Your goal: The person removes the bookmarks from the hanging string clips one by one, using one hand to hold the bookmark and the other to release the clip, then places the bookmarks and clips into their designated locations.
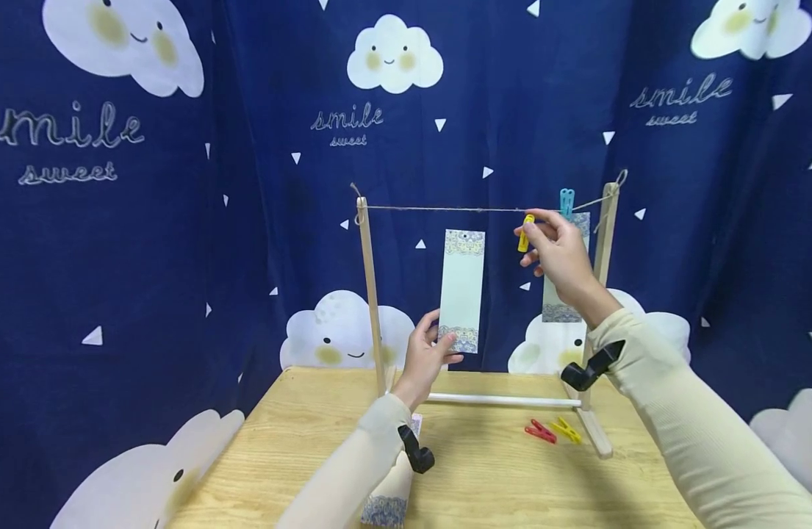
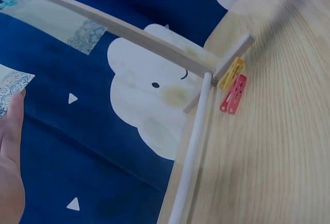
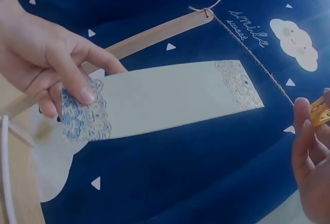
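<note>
A pale bookmark-like card (image 1: 462, 286) with lace-patterned ends is pinched near its lower end by my left hand (image 1: 427, 358). The card stands roughly upright, its top just below the twine line (image 1: 445, 209). Close to the twine, my right hand (image 1: 564, 257) pinches a yellow clothespin (image 1: 526, 234) between thumb and fingers. A second patterned card (image 1: 561, 312) hangs behind the right hand under a blue clothespin (image 1: 566, 201) on the line. In the right wrist view, the held card (image 3: 160, 102) and part of the yellow clothespin (image 3: 320, 113) show.
Wooden posts (image 1: 371, 294) hold the twine at both ends, joined low down by a white rod (image 1: 505, 400). On the table (image 1: 498, 470) lie a red clothespin (image 1: 541, 431) and another yellow clothespin (image 1: 567, 430). More patterned card (image 1: 384, 510) lies under the left forearm.
</note>
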`<action>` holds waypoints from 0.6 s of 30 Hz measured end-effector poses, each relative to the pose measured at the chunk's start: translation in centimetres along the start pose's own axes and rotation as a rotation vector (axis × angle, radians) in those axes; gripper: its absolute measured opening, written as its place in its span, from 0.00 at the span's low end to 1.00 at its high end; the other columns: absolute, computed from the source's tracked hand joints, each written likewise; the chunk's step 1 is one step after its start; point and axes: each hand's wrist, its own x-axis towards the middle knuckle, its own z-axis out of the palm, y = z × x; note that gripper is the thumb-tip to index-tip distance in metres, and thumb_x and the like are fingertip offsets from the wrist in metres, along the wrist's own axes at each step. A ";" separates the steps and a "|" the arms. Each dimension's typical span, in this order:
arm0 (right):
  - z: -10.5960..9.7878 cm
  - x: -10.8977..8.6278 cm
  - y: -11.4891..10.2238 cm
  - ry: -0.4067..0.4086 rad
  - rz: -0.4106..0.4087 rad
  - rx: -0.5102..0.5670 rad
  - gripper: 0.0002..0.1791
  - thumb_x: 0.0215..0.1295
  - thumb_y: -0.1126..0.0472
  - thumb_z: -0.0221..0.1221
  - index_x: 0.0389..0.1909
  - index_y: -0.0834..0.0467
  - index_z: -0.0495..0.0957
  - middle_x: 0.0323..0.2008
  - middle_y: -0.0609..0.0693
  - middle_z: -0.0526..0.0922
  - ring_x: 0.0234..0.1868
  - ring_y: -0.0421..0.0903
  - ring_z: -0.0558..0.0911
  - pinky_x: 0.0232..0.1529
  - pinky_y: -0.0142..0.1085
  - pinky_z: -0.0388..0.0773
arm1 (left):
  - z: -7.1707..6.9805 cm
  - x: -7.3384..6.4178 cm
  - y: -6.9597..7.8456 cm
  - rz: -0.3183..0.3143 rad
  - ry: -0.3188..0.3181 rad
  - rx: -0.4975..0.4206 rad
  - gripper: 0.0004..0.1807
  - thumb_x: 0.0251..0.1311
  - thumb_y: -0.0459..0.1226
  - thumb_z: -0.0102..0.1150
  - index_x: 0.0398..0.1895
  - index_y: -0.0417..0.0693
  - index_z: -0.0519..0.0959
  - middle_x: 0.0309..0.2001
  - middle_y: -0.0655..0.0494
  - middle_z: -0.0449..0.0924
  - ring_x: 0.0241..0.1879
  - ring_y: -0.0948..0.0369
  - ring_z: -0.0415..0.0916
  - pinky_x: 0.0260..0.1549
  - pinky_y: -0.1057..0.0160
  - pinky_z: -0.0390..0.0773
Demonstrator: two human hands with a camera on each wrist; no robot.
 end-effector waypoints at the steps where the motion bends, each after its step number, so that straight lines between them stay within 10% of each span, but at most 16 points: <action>1: -0.1 -0.1 0.1 -0.001 0.003 0.001 0.26 0.81 0.50 0.52 0.72 0.58 0.68 0.55 0.59 0.80 0.25 0.40 0.82 0.18 0.30 0.76 | -0.1 -0.1 0.0 0.000 0.002 0.004 0.26 0.73 0.24 0.55 0.72 0.43 0.69 0.47 0.45 0.81 0.37 0.57 0.82 0.37 0.54 0.89; 18: -1.1 -2.1 1.2 -0.099 0.038 0.027 0.26 0.81 0.51 0.53 0.73 0.57 0.67 0.51 0.50 0.83 0.27 0.43 0.83 0.19 0.32 0.77 | -2.0 -2.4 0.9 -0.032 0.063 0.032 0.27 0.72 0.24 0.55 0.72 0.40 0.66 0.45 0.46 0.79 0.36 0.58 0.81 0.42 0.52 0.88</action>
